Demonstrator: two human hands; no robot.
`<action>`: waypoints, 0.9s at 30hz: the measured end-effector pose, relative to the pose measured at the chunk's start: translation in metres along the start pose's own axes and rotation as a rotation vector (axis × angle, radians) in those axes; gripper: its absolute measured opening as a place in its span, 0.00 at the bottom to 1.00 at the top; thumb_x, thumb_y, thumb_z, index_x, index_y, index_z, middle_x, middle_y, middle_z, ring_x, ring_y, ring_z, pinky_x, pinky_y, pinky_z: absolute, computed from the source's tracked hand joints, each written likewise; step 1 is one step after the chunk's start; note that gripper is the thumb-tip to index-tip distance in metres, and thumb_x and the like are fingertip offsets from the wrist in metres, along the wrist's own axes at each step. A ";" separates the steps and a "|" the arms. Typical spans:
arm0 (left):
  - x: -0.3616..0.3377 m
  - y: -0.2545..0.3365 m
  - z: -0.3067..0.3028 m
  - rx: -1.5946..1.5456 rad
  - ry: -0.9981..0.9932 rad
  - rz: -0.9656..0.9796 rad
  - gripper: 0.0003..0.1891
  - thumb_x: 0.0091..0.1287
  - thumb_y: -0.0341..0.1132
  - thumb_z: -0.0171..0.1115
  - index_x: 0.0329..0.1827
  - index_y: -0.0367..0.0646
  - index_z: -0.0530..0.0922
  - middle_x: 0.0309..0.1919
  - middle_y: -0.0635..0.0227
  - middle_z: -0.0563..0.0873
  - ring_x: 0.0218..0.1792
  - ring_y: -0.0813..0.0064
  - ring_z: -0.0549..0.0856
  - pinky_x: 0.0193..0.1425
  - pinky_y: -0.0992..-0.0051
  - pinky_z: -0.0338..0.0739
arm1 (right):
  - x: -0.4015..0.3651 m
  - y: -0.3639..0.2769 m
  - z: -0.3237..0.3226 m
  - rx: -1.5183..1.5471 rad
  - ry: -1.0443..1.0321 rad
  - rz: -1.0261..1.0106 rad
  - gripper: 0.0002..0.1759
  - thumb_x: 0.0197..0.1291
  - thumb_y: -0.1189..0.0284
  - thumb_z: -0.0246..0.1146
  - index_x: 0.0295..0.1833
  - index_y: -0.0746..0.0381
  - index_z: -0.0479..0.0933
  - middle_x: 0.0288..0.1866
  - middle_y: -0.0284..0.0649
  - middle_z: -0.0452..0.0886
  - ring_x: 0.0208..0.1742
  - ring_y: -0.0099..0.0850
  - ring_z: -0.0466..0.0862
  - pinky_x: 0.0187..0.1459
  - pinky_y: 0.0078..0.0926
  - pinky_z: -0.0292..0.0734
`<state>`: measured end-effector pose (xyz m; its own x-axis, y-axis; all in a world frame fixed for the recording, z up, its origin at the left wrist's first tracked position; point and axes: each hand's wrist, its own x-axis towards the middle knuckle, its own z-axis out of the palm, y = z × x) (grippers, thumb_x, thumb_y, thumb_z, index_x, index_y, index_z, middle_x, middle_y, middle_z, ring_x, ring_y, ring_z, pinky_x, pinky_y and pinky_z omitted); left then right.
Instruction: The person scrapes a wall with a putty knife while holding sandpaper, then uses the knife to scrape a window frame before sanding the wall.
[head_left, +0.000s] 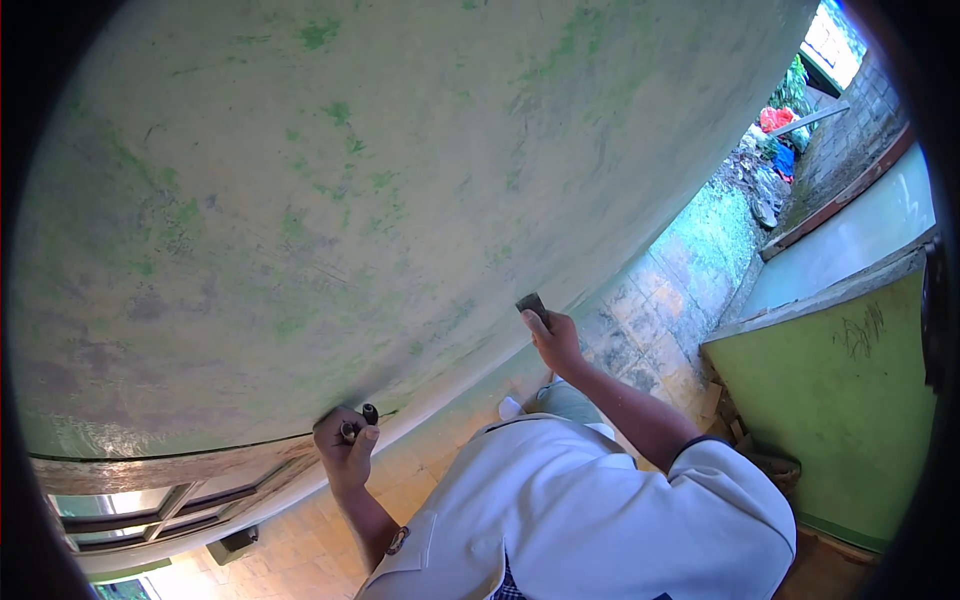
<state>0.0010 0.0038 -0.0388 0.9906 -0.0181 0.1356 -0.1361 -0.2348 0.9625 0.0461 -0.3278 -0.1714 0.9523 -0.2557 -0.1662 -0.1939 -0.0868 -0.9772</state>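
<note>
A large pale green wall with worn, mossy patches fills most of the view. My right hand presses a small dark flat scraper against its lower part. My left hand is closed around a small dark tool with a black tip, held against the wall just above a window frame. My white short-sleeved shirt shows at the bottom.
A paved path runs along the wall base. To the right stands a green low wall. Rubble, plants and a red item lie at the far end. A dark box sits under the window.
</note>
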 end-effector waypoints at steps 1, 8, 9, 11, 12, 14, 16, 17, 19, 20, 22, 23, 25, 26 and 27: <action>-0.001 -0.001 0.000 0.003 0.000 -0.004 0.21 0.53 0.44 0.72 0.20 0.38 0.70 0.16 0.76 0.67 0.20 0.85 0.63 0.24 0.81 0.55 | -0.002 -0.001 -0.001 0.001 0.012 0.010 0.29 0.61 0.52 0.60 0.22 0.68 0.72 0.13 0.39 0.68 0.18 0.24 0.69 0.22 0.32 0.65; 0.003 0.010 0.004 0.017 -0.001 0.054 0.20 0.54 0.42 0.71 0.20 0.39 0.69 0.16 0.76 0.67 0.19 0.86 0.63 0.23 0.82 0.56 | -0.025 0.040 -0.012 -0.277 0.018 -0.041 0.26 0.63 0.56 0.59 0.20 0.63 0.70 0.13 0.30 0.67 0.18 0.18 0.67 0.20 0.24 0.62; 0.003 0.011 0.005 0.005 0.002 0.053 0.20 0.55 0.42 0.71 0.20 0.39 0.69 0.15 0.76 0.67 0.18 0.87 0.64 0.22 0.83 0.56 | -0.015 0.030 -0.008 -0.280 0.018 -0.043 0.26 0.63 0.56 0.59 0.20 0.63 0.70 0.13 0.30 0.67 0.18 0.18 0.67 0.20 0.24 0.62; -0.001 0.010 0.006 -0.007 0.007 0.041 0.20 0.55 0.42 0.71 0.20 0.39 0.69 0.15 0.77 0.67 0.18 0.87 0.64 0.21 0.83 0.56 | 0.008 -0.001 0.004 0.028 0.029 -0.104 0.26 0.63 0.55 0.59 0.19 0.63 0.70 0.13 0.30 0.68 0.18 0.19 0.69 0.20 0.25 0.63; 0.000 0.009 0.005 -0.033 -0.011 0.027 0.20 0.55 0.42 0.71 0.20 0.39 0.69 0.15 0.77 0.67 0.17 0.87 0.65 0.21 0.84 0.56 | 0.003 -0.005 0.003 0.031 0.030 -0.102 0.26 0.63 0.55 0.59 0.19 0.63 0.70 0.13 0.30 0.68 0.18 0.19 0.69 0.20 0.25 0.63; -0.001 0.011 0.006 -0.060 -0.022 0.011 0.20 0.56 0.42 0.71 0.21 0.39 0.69 0.15 0.77 0.67 0.17 0.88 0.65 0.20 0.84 0.57 | -0.007 -0.009 0.001 0.048 0.046 -0.019 0.26 0.63 0.56 0.59 0.19 0.63 0.70 0.13 0.30 0.68 0.18 0.19 0.68 0.20 0.25 0.63; 0.003 0.021 0.012 -0.019 0.006 0.082 0.20 0.56 0.41 0.71 0.22 0.38 0.69 0.15 0.76 0.68 0.17 0.88 0.65 0.20 0.85 0.57 | -0.022 0.015 -0.007 -0.061 0.043 -0.011 0.25 0.63 0.56 0.59 0.20 0.63 0.70 0.14 0.30 0.68 0.18 0.19 0.68 0.20 0.24 0.63; 0.004 0.020 0.011 -0.020 0.002 0.091 0.20 0.56 0.41 0.71 0.22 0.38 0.69 0.15 0.76 0.68 0.17 0.88 0.65 0.20 0.85 0.57 | -0.024 0.027 -0.010 -0.178 0.034 -0.007 0.25 0.63 0.56 0.59 0.20 0.63 0.70 0.14 0.30 0.68 0.17 0.19 0.68 0.20 0.24 0.62; 0.001 0.015 0.008 -0.102 -0.024 0.027 0.19 0.57 0.39 0.71 0.22 0.38 0.69 0.15 0.76 0.69 0.16 0.88 0.65 0.20 0.85 0.57 | -0.025 0.033 -0.010 -0.237 0.022 -0.021 0.25 0.64 0.56 0.59 0.20 0.63 0.70 0.14 0.30 0.68 0.17 0.19 0.68 0.20 0.24 0.62; 0.002 0.014 0.007 -0.101 -0.023 0.030 0.19 0.57 0.39 0.71 0.22 0.38 0.69 0.15 0.76 0.69 0.16 0.88 0.65 0.20 0.85 0.57 | -0.025 0.037 -0.010 -0.299 0.005 -0.027 0.25 0.64 0.56 0.59 0.20 0.63 0.70 0.14 0.30 0.68 0.17 0.19 0.68 0.20 0.24 0.62; 0.000 0.012 0.007 -0.128 -0.036 0.017 0.19 0.58 0.39 0.71 0.22 0.38 0.69 0.15 0.76 0.68 0.16 0.88 0.65 0.19 0.84 0.57 | 0.001 0.013 0.003 -0.171 0.007 -0.052 0.27 0.62 0.54 0.59 0.22 0.66 0.71 0.14 0.35 0.68 0.18 0.22 0.69 0.21 0.28 0.63; -0.002 0.012 0.007 -0.127 -0.036 0.010 0.19 0.58 0.39 0.71 0.22 0.38 0.69 0.15 0.76 0.68 0.16 0.88 0.65 0.19 0.84 0.57 | 0.006 0.004 0.008 -0.039 0.010 -0.073 0.29 0.61 0.52 0.60 0.23 0.68 0.72 0.13 0.40 0.68 0.18 0.25 0.70 0.22 0.33 0.64; 0.000 0.011 0.007 -0.136 -0.043 0.015 0.19 0.58 0.39 0.70 0.23 0.38 0.69 0.15 0.76 0.68 0.16 0.88 0.65 0.18 0.84 0.57 | -0.002 -0.010 0.002 -0.021 0.012 -0.041 0.29 0.61 0.51 0.59 0.25 0.69 0.73 0.14 0.40 0.69 0.18 0.26 0.70 0.23 0.33 0.65; -0.001 0.012 0.007 -0.135 -0.042 0.011 0.19 0.58 0.39 0.70 0.23 0.38 0.69 0.15 0.76 0.68 0.16 0.88 0.65 0.18 0.84 0.57 | -0.008 -0.011 0.000 -0.006 0.011 -0.004 0.29 0.61 0.51 0.59 0.26 0.69 0.74 0.14 0.41 0.70 0.19 0.26 0.70 0.23 0.34 0.66; -0.002 0.012 0.007 -0.145 -0.048 -0.001 0.19 0.58 0.40 0.71 0.24 0.38 0.69 0.15 0.76 0.68 0.16 0.88 0.65 0.18 0.84 0.57 | -0.014 -0.002 -0.003 -0.004 0.014 -0.002 0.29 0.61 0.51 0.59 0.26 0.69 0.74 0.14 0.41 0.70 0.19 0.26 0.70 0.23 0.34 0.66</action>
<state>-0.0021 -0.0054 -0.0289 0.9898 -0.0654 0.1265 -0.1322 -0.0917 0.9870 0.0328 -0.3266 -0.1663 0.9492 -0.2694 -0.1624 -0.1930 -0.0913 -0.9769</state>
